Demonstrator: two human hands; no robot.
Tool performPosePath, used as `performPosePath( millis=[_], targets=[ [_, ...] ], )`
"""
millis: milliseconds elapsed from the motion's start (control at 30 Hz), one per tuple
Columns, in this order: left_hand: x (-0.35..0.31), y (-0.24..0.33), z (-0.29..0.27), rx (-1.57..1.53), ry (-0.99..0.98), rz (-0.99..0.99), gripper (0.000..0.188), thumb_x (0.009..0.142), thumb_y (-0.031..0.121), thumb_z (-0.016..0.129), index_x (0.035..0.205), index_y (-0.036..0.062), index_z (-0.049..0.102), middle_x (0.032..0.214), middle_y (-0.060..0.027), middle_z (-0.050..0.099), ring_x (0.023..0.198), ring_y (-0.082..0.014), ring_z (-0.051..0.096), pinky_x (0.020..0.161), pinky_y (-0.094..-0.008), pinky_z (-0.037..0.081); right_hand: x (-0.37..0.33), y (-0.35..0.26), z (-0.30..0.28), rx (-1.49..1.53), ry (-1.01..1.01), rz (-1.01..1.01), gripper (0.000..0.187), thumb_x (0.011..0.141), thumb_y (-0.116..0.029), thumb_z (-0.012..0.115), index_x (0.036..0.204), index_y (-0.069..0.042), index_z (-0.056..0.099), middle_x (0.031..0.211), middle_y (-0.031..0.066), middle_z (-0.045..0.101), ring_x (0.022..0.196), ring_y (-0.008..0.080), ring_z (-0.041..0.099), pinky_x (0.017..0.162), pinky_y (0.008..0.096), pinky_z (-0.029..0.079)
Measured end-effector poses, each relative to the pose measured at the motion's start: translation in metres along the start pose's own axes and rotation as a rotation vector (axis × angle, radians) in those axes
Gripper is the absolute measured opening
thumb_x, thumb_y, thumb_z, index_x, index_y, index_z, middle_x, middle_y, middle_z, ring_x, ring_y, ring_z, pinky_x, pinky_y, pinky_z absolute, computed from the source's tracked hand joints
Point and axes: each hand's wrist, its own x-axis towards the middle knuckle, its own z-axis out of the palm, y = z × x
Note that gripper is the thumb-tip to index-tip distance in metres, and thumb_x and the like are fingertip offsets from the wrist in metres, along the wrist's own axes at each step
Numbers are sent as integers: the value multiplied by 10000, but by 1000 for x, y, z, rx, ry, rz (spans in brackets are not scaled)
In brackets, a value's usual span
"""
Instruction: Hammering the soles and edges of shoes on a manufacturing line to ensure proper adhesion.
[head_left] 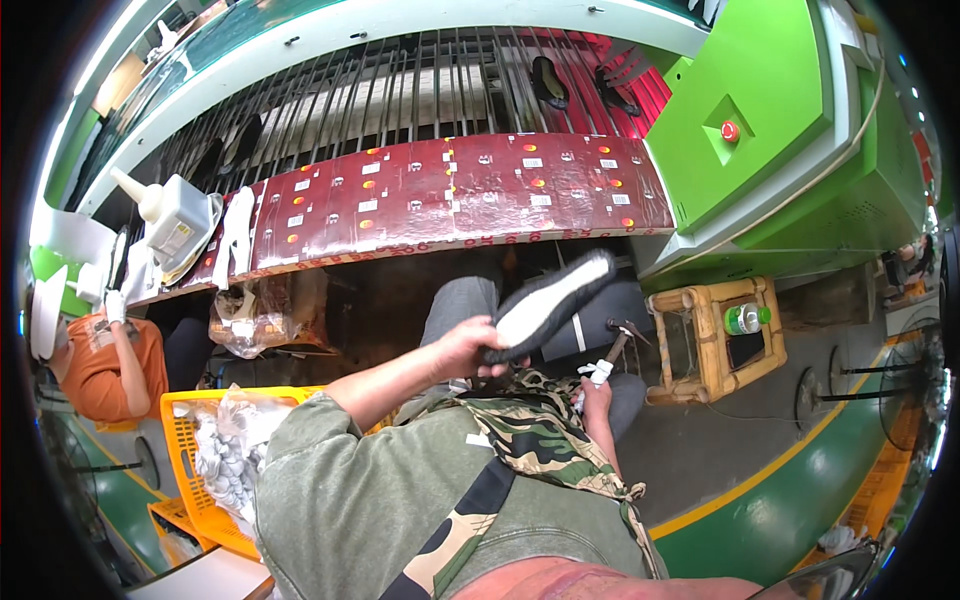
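My left hand [472, 346] is closed around one end of a black shoe upper [588, 290], which has a long white underside [545, 308] facing up. The shoe is raised at a slant over my lap, its far end pointing to the upper right. Lower and to the right, my right hand [597, 396] grips a hammer [621, 343] by its handle, where something white is wrapped near the fingers. The hammer's head lies just right of the shoe, apart from it. Beneath the shoe, a dark grey rounded block [585, 335] shows across my legs.
Ahead runs a roller conveyor [400, 95] carrying dark shoes [548, 85], edged by a red covered ledge [450, 195]. A green machine [750, 110] and a bamboo stool [700, 340] stand right. Left are a white bottle [180, 215], a yellow crate [180, 470] and a person in orange [110, 370].
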Motion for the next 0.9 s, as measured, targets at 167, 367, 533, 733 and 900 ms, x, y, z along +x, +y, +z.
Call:
performPosePath(
  millis=[167, 367, 533, 733, 900],
  targets=[
    [17, 87, -11, 190, 164, 424, 398, 811, 176, 615, 1136, -53, 595, 936, -198, 721, 545, -165, 630, 490, -270, 508, -3, -3, 5, -25, 18, -1, 142, 918, -93, 626, 1017, -42, 537, 669, 61, 572, 479, 167, 555, 423, 314, 475],
    [63, 223, -93, 268, 447, 584, 299, 920, 189, 481, 964, -41, 666, 822, -105, 730, 477, -98, 567, 373, -233, 393, 5, 3, -1, -28, 22, -20, 185, 902, -90, 641, 1037, -30, 531, 671, 62, 577, 460, 177, 564, 424, 321, 480],
    [105, 301, -166, 211, 575, 619, 227, 897, 233, 547, 1045, 71, 604, 843, -123, 730, 505, -108, 552, 386, -228, 357, 2, 2, -1, -85, 44, -5, 172, 906, -77, 630, 1036, -26, 530, 673, 67, 580, 464, 181, 564, 421, 328, 485],
    [130, 341, -273, 172, 889, 531, 264, 942, 288, 651, 1046, 46, 652, 818, -115, 716, 522, -156, 645, 368, -246, 419, -4, -2, 9, -122, 49, 19, 142, 913, -66, 626, 1017, -32, 535, 669, 69, 585, 459, 188, 566, 421, 327, 488],
    [169, 338, -259, 260, 1148, 575, 343, 926, 296, 701, 959, -40, 636, 761, -113, 679, 541, -195, 672, 365, -286, 437, -3, 4, 2, -86, 60, -2, 183, 916, -62, 619, 1085, -24, 560, 670, 64, 584, 492, 181, 571, 449, 322, 489]
  ],
)
